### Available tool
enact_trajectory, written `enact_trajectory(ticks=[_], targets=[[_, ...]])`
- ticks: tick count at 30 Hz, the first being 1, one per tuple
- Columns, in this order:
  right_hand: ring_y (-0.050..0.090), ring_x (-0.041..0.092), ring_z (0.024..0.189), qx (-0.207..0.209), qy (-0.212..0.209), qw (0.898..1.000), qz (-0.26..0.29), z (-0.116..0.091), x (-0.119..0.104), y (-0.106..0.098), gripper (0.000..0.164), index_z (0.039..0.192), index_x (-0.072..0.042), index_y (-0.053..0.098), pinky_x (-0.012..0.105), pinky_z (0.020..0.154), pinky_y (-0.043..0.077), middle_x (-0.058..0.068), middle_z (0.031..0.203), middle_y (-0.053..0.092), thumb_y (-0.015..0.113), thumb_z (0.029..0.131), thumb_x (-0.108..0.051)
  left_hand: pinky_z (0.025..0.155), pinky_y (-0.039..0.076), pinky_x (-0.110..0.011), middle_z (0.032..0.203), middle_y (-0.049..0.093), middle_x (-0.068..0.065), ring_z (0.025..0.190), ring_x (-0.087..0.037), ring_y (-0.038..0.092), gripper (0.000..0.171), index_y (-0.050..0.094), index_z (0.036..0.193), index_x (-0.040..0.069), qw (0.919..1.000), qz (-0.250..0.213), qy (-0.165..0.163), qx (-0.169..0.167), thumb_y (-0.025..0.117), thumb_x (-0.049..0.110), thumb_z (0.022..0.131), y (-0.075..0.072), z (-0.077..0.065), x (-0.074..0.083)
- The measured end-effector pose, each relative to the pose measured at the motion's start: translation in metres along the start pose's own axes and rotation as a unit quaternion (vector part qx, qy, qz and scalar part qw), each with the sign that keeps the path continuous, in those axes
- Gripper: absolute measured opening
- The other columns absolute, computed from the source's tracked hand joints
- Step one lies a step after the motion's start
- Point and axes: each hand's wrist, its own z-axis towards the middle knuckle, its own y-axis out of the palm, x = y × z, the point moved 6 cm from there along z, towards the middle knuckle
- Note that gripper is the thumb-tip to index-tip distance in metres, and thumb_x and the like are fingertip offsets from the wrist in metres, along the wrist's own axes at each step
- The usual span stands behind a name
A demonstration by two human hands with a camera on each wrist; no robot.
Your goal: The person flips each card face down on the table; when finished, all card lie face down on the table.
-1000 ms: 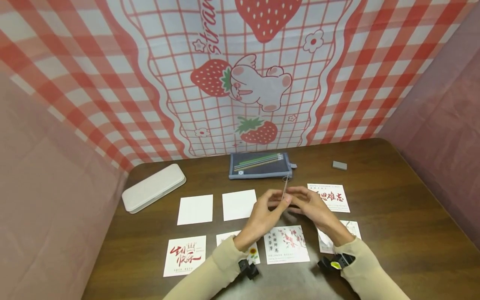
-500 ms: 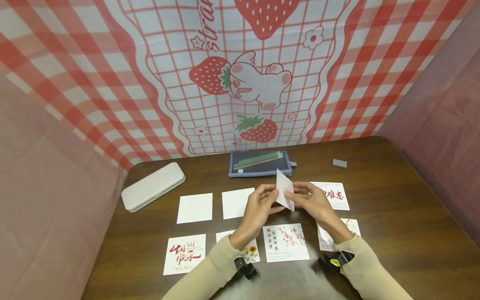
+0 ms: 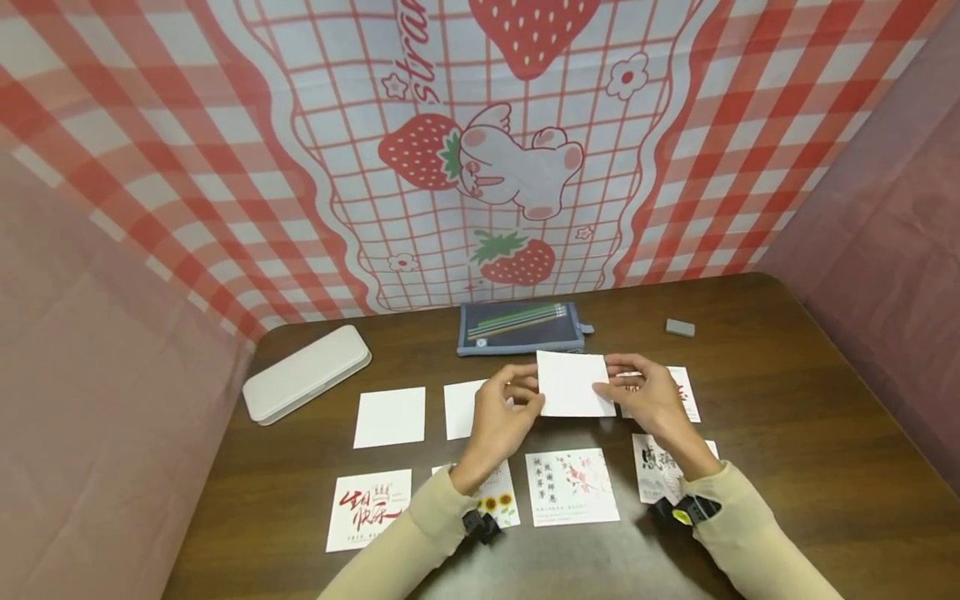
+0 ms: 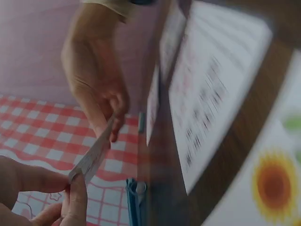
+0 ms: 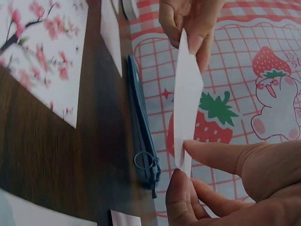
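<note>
The left hand (image 3: 504, 421) and right hand (image 3: 654, 402) are pinching opposite edges of a white card (image 3: 573, 382), holding it raised above the worktop (image 3: 795, 417), seemingly for viewing or turning, and any next move is probably calling for light, even pressure.

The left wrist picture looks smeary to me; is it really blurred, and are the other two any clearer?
Left wrist view: yes, dim, with writing on the large printed card smeared and the sunflower soft; head view: brighter, mostly crisp, with a pale sheen on the table near the bottom edge; right wrist view: clearer edges on the held card.
</note>
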Motion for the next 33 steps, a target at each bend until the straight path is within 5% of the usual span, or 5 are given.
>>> enact_trajectory(ticks=[4,10,17,33], targets=[[0.067,0.014,0.099,0.005,-0.015,0.999,-0.040,0.001,-0.001,0.000,0.049,0.133,0.003,0.064,0.015,0.069,0.055,0.026,0.123,0.067,0.081,0.089,-0.009,0.071,0.060,-0.019,0.105,0.074,-0.020,0.087,-0.030,0.076,0.040,0.070,0.125,-0.002,0.9980,0.062,0.008,0.000,0.070,-0.007,0.085,-0.001,-0.001,-0.001],[0.071,0.027,0.100,0.012,-0.028,0.996,-0.080,0.003,0.002,0.002,0.044,0.128,0.003,0.067,0.014,0.069,0.052,0.023,0.115,0.070,0.082,0.087,-0.007,0.067,0.059,-0.019,0.104,0.075,-0.021,0.089,-0.033,0.077,0.039,0.070,0.121,-0.005,0.9948,0.097,-0.017,-0.028,0.078,-0.003,0.083,-0.001,0.001,-0.006],[0.072,0.017,0.092,0.003,-0.025,0.995,-0.098,0.008,0.008,0.006,0.044,0.125,0.004,0.068,0.013,0.069,0.051,0.023,0.111,0.071,0.083,0.085,-0.005,0.074,0.064,-0.028,0.111,0.074,-0.021,0.092,-0.031,0.077,0.043,0.068,0.126,-0.007,0.9883,0.117,-0.061,-0.076,0.080,0.005,0.086,0.001,0.004,-0.017],[0.075,0.027,0.095,-0.031,-0.024,0.987,-0.158,0.012,0.013,0.010,0.045,0.124,0.005,0.067,0.023,0.077,0.052,0.020,0.109,0.074,0.084,0.084,-0.007,0.087,0.064,-0.038,0.123,0.071,-0.024,0.102,-0.032,0.075,0.059,0.060,0.137,-0.011,0.9792,0.127,-0.106,-0.118,0.081,0.016,0.088,0.009,0.006,-0.027]])
